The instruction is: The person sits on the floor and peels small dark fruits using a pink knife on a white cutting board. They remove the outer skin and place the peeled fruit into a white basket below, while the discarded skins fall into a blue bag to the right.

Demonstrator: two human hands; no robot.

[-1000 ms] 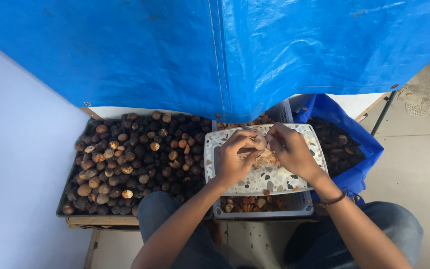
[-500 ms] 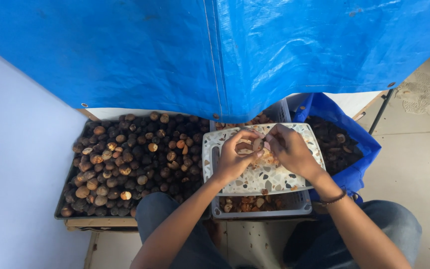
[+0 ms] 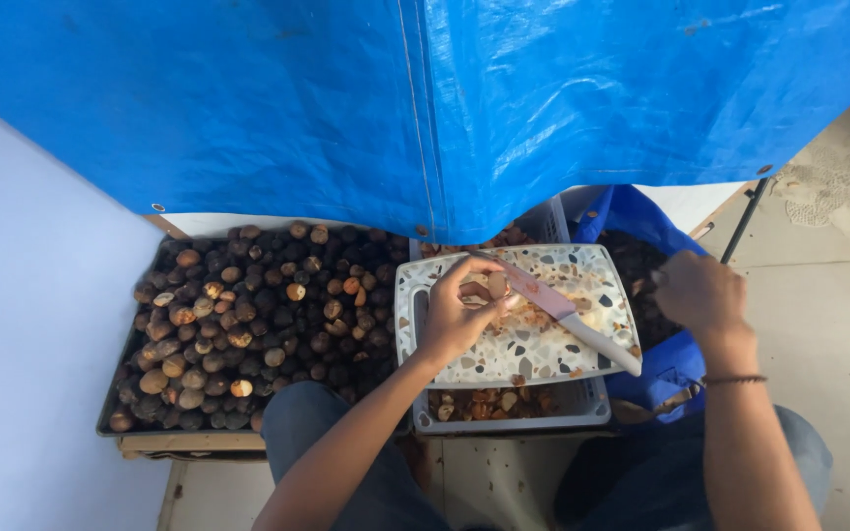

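Observation:
My left hand (image 3: 456, 317) holds a small brown nut piece (image 3: 495, 286) in its fingertips above a speckled white cutting board (image 3: 543, 354). A knife (image 3: 561, 309) with a reddish blade and a pale handle lies slantwise on the board, with no hand on it. My right hand (image 3: 697, 293) is off the board to the right, fingers curled over the open blue bag (image 3: 663, 362) of dark shells. Whether it holds anything is hidden. A bracelet circles that wrist.
A big dark tray (image 3: 116, 421) heaped with brown and black round nuts fills the left. The board rests on a white slotted basket (image 3: 582, 403) with tan pieces inside. A blue tarp (image 3: 425, 108) hangs across the top. My knees are at the bottom edge.
Both hands were together over the board; my right hand has swung right to the blue bag, and the knife now lies on the board. My left hand stays put with a nut piece.

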